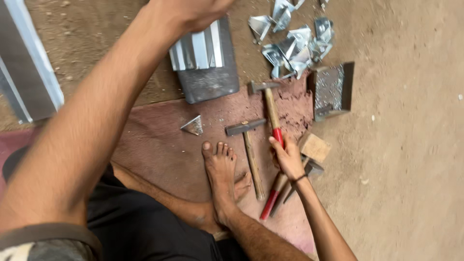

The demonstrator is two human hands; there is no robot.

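While the person sits on the floor with one bare foot (220,179) stretched forward at 6 o'clock, the right hand (289,159) rests at about 5 o'clock of the frame centre, fingers curled around the handle of the red-handled hammer (271,145). This hammer lies flat on the reddish mat (159,150), head pointing to 12 o'clock and handle end to 6 o'clock; the fingers wrap the handle near its middle, with the steel head well beyond the fingertips. Judged by its build, the tool is stiff and head-heavy, so a grip further down the handle gives swing, while a grip nearer the head gives control. Just beside it, at 9 o'clock, lies a wooden-handled hammer (251,154), untouched. A wooden block (315,147) sits at 3 o'clock of the hand, with a further dark tool partly hidden under the wrist. Farther out, a small folded metal piece (193,125) lies at 10 o'clock, a dark anvil block (205,63) at 11 o'clock, a metal tray (332,92) at 1 o'clock, and a pile of bent sheet-metal scraps (295,43) at 12 o'clock. The left hand (193,12) is raised at the top edge; whether it is open or closed cannot be told.
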